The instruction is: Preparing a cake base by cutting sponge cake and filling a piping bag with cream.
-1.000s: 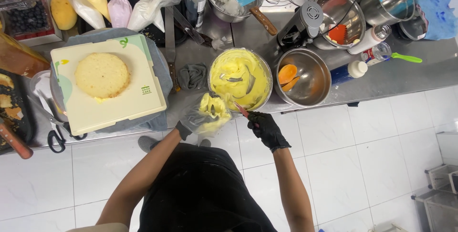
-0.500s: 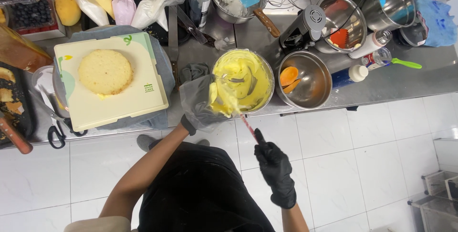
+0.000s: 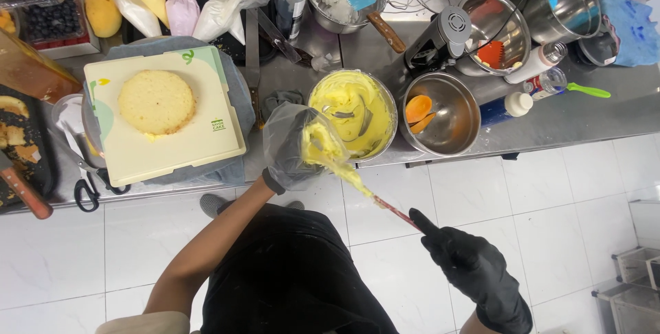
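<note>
Softly crinkled, the clear piping bag (image 3: pixel 292 145) wraps the left hand (image 3: pixel 285 159), fingers gripping it; the right hand (image 3: pixel 474 269), fingers closed, holds a cream-smeared spatula (image 3: pixel 375 196) near the steel bowl (image 3: pixel 354 114) on the counter (image 3: pixel 584 110).

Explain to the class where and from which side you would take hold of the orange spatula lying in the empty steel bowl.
Take the orange spatula by its narrow handle end, coming down from above through the open top of the steel bowl. The broad blade rests on the bowl's inside, so the slimmer end gives a surer grip.

Left hand (image 3: pixel 292 159) gripping clear piping bag (image 3: pixel 302 143), yellow cream inside. Right hand (image 3: pixel 474 272), black-gloved, holding cream-coated spatula (image 3: pixel 375 195) at bag mouth. Cream bowl (image 3: pixel 354 114) sitting just beyond; sponge cake (image 3: pixel 157 102) lying on board (image 3: pixel 165 152).
</note>
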